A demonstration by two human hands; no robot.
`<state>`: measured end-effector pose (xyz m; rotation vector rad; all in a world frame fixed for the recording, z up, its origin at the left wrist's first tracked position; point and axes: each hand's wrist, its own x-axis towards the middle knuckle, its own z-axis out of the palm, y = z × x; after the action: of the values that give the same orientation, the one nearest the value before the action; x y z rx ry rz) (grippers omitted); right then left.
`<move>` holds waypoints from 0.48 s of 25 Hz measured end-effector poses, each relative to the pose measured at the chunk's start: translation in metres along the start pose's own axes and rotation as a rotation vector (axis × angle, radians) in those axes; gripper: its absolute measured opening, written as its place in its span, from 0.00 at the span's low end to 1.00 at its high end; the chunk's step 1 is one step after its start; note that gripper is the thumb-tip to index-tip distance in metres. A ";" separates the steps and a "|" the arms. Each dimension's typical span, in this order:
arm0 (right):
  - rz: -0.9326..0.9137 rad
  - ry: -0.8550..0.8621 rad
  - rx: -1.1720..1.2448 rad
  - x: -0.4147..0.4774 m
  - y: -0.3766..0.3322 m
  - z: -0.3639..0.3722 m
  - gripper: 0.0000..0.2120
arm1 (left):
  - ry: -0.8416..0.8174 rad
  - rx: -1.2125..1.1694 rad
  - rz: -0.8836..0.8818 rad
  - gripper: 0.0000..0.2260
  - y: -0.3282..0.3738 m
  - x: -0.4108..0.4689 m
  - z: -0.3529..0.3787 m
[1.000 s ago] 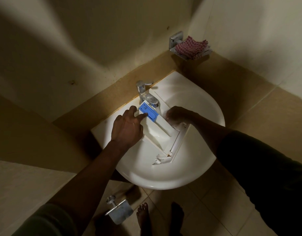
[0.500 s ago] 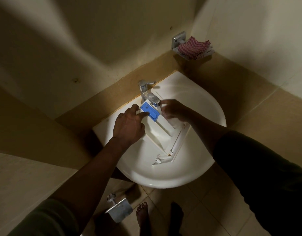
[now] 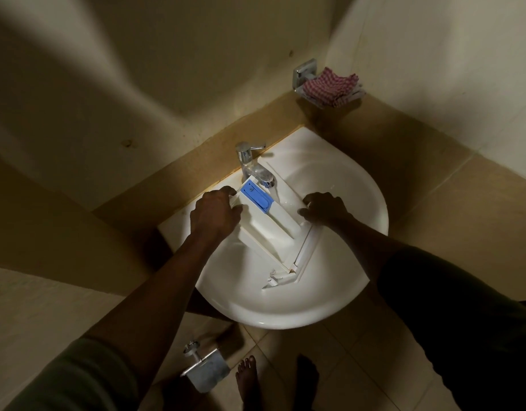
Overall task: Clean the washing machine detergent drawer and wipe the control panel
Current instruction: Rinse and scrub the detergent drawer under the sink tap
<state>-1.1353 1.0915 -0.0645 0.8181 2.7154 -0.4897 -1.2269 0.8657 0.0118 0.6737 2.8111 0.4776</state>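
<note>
So that water from the tap [image 3: 250, 161] can, it seems, run down through it, the detergent drawer [image 3: 270, 229] lies slanted in the sink [image 3: 285, 318], blue insert [image 3: 256, 195] at the back edge, left hand [image 3: 215, 215] gripping its left wall, right hand [image 3: 325, 209] its right.

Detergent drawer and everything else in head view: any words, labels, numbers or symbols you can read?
None readable.
The blue insert on the detergent drawer bears a small dark mark, too small and blurred to read.
No lettering shows on the faucet, sink or red checked cloth.
</note>
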 end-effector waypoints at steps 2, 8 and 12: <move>0.009 0.031 0.005 0.004 -0.002 0.006 0.18 | 0.011 -0.005 -0.004 0.20 0.003 -0.001 0.000; -0.101 0.261 -0.089 0.010 0.008 -0.015 0.12 | -0.018 -0.072 -0.084 0.14 0.013 0.004 -0.009; -0.197 0.299 -0.278 0.016 0.015 -0.041 0.12 | -0.143 -0.061 -0.101 0.17 0.031 0.010 -0.001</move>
<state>-1.1453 1.1268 -0.0364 0.5921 3.0611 -0.0208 -1.2236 0.8961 0.0220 0.5285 2.6693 0.4747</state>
